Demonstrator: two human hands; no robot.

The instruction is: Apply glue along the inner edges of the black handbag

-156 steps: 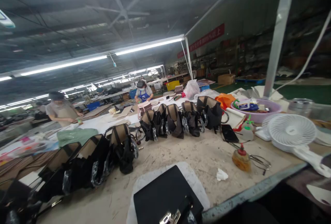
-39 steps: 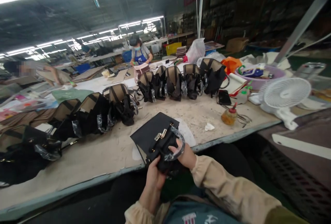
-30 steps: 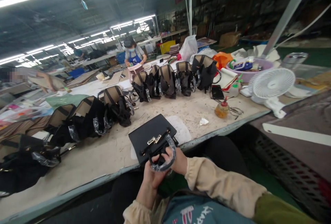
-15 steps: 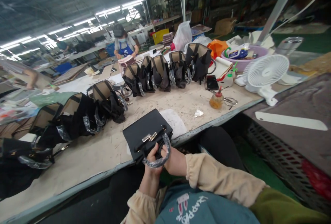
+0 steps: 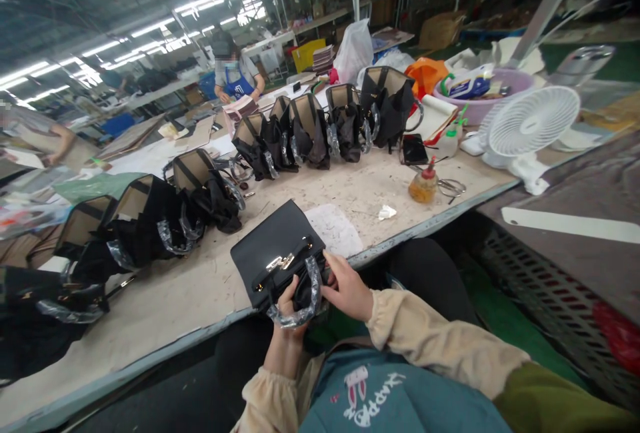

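A black handbag (image 5: 273, 236) with gold-coloured metal fittings lies at the table's near edge, its opening end toward me. Its curved handle (image 5: 314, 290) is wrapped in clear plastic and stands up over my hands. My left hand (image 5: 289, 310) grips the bag's near end below the handle, thumb on top. On the bag's right near corner is my right hand (image 5: 345, 286), thumb and forefinger closing on its edge. The other right-hand fingers are partly hidden behind the handle and bag. A white sheet (image 5: 336, 230) lies just beyond the bag.
Several black bags with beige linings (image 5: 307, 130) stand in a row along the table (image 5: 200, 300). To the right are a glue bottle (image 5: 423, 184), scissors (image 5: 453, 187), a white fan (image 5: 533, 128) and a purple basin (image 5: 517, 83). A person (image 5: 237, 76) works farther back.
My right hand has moved from beside the left hand, under the handle, outward to the bag's right corner. The left hand keeps its grip on the bag.
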